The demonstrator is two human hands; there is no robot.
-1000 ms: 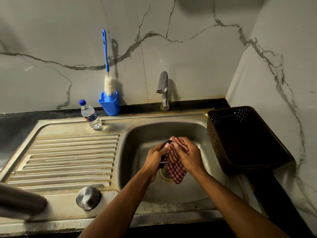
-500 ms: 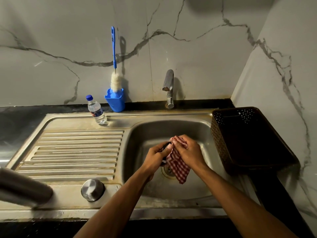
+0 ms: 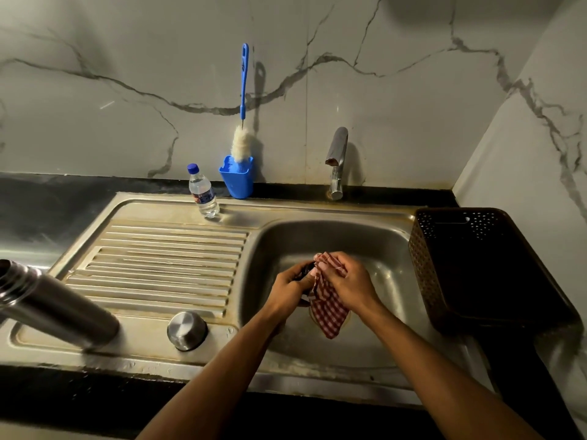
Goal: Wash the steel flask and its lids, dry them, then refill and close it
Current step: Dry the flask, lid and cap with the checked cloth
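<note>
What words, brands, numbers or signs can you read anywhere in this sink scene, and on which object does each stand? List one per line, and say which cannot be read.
Water bottle: its blue and red label carries print, but it is too small and blurred to read.
Blue brush holder: no text visible.
Steel flask and steel lid: no markings visible.
Dark basket: no text visible.
Nothing here can be quoted as legible text.

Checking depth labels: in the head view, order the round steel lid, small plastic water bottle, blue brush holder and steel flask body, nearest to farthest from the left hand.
From the left hand:
1. Round steel lid, on the drainboard's near edge, to its left.
2. Small plastic water bottle, at the back rim.
3. Blue brush holder, against the wall; close to the bottle's distance, hard to separate.
4. Steel flask body, far left.
</note>
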